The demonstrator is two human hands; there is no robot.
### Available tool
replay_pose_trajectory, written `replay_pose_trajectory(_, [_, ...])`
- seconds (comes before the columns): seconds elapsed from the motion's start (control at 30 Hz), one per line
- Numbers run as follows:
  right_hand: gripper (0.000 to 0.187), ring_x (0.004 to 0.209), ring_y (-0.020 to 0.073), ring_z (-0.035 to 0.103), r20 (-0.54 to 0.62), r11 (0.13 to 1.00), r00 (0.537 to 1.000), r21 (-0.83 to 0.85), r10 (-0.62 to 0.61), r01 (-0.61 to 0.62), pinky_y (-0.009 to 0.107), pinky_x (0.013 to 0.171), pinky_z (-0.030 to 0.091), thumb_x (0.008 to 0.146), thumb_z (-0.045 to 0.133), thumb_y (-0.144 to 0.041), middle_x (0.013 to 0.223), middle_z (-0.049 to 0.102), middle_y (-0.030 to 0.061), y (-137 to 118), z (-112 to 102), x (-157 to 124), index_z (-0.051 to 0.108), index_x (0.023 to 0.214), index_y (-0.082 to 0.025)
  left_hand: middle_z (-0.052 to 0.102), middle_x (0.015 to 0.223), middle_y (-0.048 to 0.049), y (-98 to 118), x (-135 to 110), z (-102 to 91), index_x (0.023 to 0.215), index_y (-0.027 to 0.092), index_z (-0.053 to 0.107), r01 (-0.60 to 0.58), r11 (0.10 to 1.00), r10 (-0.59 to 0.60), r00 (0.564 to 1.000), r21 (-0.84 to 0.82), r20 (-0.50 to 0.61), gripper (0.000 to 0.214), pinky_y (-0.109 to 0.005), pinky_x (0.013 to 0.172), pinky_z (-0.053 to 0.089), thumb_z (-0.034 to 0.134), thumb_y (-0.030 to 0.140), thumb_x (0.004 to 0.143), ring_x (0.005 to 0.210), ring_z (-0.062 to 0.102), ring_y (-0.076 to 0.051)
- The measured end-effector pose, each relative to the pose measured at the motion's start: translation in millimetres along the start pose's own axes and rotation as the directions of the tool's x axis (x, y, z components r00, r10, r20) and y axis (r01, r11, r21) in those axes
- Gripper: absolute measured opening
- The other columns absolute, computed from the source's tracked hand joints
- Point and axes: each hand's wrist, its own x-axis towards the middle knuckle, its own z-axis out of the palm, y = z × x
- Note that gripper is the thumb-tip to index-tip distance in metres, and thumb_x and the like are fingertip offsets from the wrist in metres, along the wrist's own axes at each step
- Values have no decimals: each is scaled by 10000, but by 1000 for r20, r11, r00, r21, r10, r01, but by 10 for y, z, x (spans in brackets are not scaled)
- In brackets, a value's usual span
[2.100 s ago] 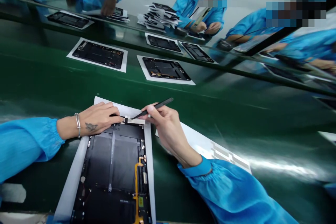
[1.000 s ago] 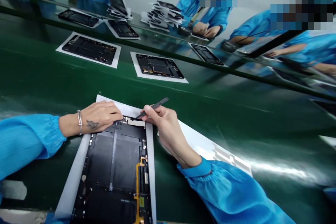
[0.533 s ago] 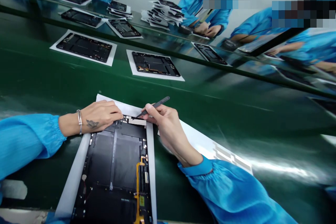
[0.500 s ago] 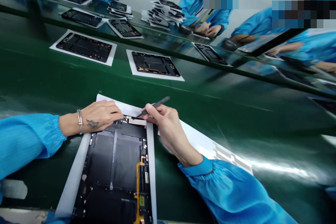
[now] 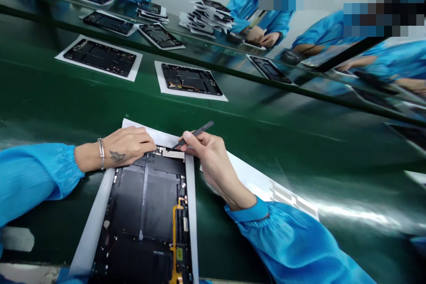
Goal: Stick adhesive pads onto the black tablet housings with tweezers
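Observation:
An opened black tablet body [image 5: 149, 213] lies on a white sheet [image 5: 89, 230] in front of me, with an orange flex cable down its right side. My left hand [image 5: 124, 146] rests curled on the tablet's top left corner, fingertips pressed at the top edge. My right hand [image 5: 208, 155] pinches dark tweezers [image 5: 193, 134], whose tip touches a small pale strip [image 5: 173, 154] at the tablet's top edge.
The green conveyor belt [image 5: 282, 142] carries other opened tablets on white sheets [image 5: 191, 80] [image 5: 100, 56]. A white sheet with printed shapes [image 5: 279, 193] lies under my right forearm. Across the belt, people in blue coats work beside a stack of parts [image 5: 208, 15].
The tablets on the belt have drifted left. My hands have stayed at the tablet's top edge, with the tweezers' tip shifting only slightly.

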Motion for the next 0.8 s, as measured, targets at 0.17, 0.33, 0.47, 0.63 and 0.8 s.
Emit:
replay_pose_trajectory(0.17, [469,655,170,634,-13,1000,1000,-7,-8,8,316,690,549,682,807,-608,613,655,35,14,4,6,650,601,-174,710,1091,-67,4,-11,-1,1084,138,666,0,1000,0,1000,2,7,255,-313,840,470,469,56,944,974,603,-207])
replay_pose_trajectory(0.33, [475,664,166,631,-16,1000,1000,-3,-2,2,304,694,541,664,815,-614,616,656,35,8,14,3,658,595,-171,682,1116,-81,7,-1,-6,1152,159,648,11,1000,-11,998,5,58,288,-316,822,459,454,69,958,977,579,-212])
replay_pose_trajectory(0.47, [469,667,168,635,-17,1000,1000,-3,-13,13,307,691,539,668,811,-610,626,664,38,5,16,1,659,596,-172,644,1151,-102,5,24,-6,1232,175,623,15,1000,-13,997,-20,82,341,-333,839,453,467,67,949,967,553,-222])
replay_pose_trajectory(0.63, [454,628,175,632,-15,996,998,-65,-55,54,315,658,519,715,772,-611,615,672,35,22,17,-6,672,686,-169,624,1132,-103,-1,28,11,1237,187,623,44,999,-41,995,-31,96,370,-348,835,445,464,53,930,965,530,-234])
replay_pose_trajectory(0.8, [449,624,194,637,-8,958,985,-234,-171,164,310,612,481,793,689,-605,615,681,45,45,12,-17,669,683,-170,629,1136,-99,-15,16,5,1235,185,624,35,999,-32,995,-29,95,356,-339,844,439,465,64,941,963,531,-226])
